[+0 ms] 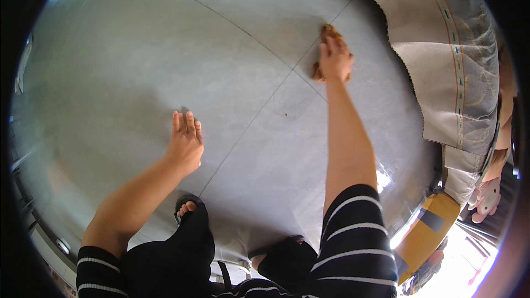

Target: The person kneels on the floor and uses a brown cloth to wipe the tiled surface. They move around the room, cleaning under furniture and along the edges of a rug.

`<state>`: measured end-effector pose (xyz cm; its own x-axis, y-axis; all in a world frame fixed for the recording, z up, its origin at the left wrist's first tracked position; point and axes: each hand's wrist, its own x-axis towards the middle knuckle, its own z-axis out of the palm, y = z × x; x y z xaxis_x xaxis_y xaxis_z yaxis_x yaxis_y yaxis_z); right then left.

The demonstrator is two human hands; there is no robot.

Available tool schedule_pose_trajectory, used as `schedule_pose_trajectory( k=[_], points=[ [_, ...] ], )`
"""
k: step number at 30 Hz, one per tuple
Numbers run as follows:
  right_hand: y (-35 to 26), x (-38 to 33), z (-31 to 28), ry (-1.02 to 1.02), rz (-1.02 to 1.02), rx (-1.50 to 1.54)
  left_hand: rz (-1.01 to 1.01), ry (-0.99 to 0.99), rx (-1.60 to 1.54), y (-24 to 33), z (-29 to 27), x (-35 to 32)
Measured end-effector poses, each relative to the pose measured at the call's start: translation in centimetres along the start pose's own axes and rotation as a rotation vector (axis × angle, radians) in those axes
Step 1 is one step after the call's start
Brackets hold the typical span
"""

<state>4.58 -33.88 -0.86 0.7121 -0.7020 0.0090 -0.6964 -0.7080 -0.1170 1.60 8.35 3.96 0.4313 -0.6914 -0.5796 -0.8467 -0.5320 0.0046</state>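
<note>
My right hand [337, 62] presses down on a brown cloth [328, 31] against the grey tiled floor. Parts of the cloth stick out past the fingertips and beside the wrist; the rest is hidden under the palm. Over the floor at the left, my left hand [186, 142] holds nothing, its fingers stretched out and a little apart. Whether it touches the tiles I cannot tell.
Seams between the floor tiles [237, 72] cross near the right hand. A pale patterned fabric cover [425, 55] hangs along the right side. Lower right are a yellow and grey object [428, 229] and a pink plush toy [487, 198]. My sandalled foot [189, 207] rests below.
</note>
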Motion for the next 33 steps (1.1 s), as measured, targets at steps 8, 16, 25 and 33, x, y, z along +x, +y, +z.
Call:
schedule_pose_trajectory(
  k=[8,16,25,33],
  points=[
    [-3.6,-26.7,1.6,-0.215,-0.961,0.252,-0.031,-0.112,0.049,0.2,-0.2,0.0],
    [4.8,-17.5,-1.5,-0.336,-0.546,0.854,-0.051,-0.006,0.011,0.3,0.0,-0.6],
    [1.2,-24.0,0.9,-0.068,-0.624,0.089,-0.083,-0.214,0.114,0.8,-1.5,0.2],
    [0.2,-35.2,-2.0,-0.195,-0.717,0.525,-0.103,-0.214,0.08,1.3,-1.5,0.1]
  ],
)
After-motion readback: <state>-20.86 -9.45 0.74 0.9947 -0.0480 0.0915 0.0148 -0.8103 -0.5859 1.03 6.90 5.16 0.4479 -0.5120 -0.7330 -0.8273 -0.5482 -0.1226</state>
